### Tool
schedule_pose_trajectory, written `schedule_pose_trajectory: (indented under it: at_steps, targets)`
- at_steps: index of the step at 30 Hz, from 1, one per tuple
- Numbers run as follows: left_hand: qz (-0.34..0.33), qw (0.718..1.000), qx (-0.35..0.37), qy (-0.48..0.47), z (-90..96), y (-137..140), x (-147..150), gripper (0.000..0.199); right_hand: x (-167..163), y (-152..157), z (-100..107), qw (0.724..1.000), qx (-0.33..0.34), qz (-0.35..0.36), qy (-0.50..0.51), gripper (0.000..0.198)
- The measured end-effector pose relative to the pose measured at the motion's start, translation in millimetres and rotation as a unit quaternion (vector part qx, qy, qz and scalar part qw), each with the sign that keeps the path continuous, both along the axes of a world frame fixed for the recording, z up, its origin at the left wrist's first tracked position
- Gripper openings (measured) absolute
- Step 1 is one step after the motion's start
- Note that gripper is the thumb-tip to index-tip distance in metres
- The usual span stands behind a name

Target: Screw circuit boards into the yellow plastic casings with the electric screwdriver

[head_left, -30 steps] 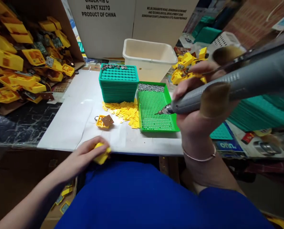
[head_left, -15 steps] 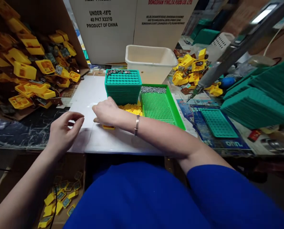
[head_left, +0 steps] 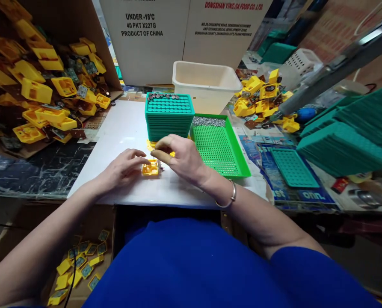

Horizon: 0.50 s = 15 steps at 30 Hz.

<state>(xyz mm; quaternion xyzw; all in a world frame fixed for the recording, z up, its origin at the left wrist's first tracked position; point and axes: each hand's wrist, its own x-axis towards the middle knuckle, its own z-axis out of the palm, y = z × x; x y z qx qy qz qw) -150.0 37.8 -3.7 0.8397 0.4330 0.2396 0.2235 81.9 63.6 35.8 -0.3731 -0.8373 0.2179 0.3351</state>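
Note:
A small open yellow plastic case (head_left: 150,169) lies on the white work surface in front of me, its hollow inside facing up. My left hand (head_left: 125,169) rests at the left edge of the case, with thumb and fingers closed against it. Just above its right side, my right hand (head_left: 186,159) is in a pinch; whatever is between the fingertips is too small to make out. Dark small bits show at the case's right side. Behind the hands stands a stack of teal trays (head_left: 169,122), round metal pieces along its top, with yellow parts (head_left: 151,145) at its foot.
A green perforated tray (head_left: 214,145) holds small metal pieces at its far end. Behind it stands a cream tub (head_left: 206,87). Yellow cases fill a cardboard box (head_left: 112,64) at left. An electric screwdriver-like tool (head_left: 309,85) hangs at right, near teal tray stacks (head_left: 344,145).
My right hand has drawn back from the left to above the yellow case, now pinching. My left hand has moved right to the case's edge. The view has shifted slightly.

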Motion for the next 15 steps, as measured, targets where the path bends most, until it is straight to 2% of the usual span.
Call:
schedule_pose_trajectory:
  at_steps: [3, 5, 8, 11, 15]
  targets:
    - [-0.022, 0.999, -0.031, 0.008, 6.4, 1, 6, 0.018, 23, -20, -13, 0.996, 0.008, -0.038, 0.081, 0.025]
    - [-0.027, 0.998, -0.052, 0.001, 13.6, -4, 10, 0.013, 33, -34, -24, 0.996, 0.004, -0.057, 0.072, 0.022]
    - [-0.03, 0.996, -0.078, 0.001, 19.6, -15, 18, 0.014, 39, -53, -40, 0.996, 0.009, -0.058, -0.069, 0.023]
    - [0.027, 0.998, -0.046, 0.015, 12.5, -27, 29, 0.03, 41, -67, -48, 0.969, 0.008, -0.063, -0.24, 0.03]
    - [0.114, 0.993, 0.024, 0.034, -5.6, -36, 43, 0.042, 46, -73, -44, 0.949, 0.004, -0.049, -0.311, 0.022]
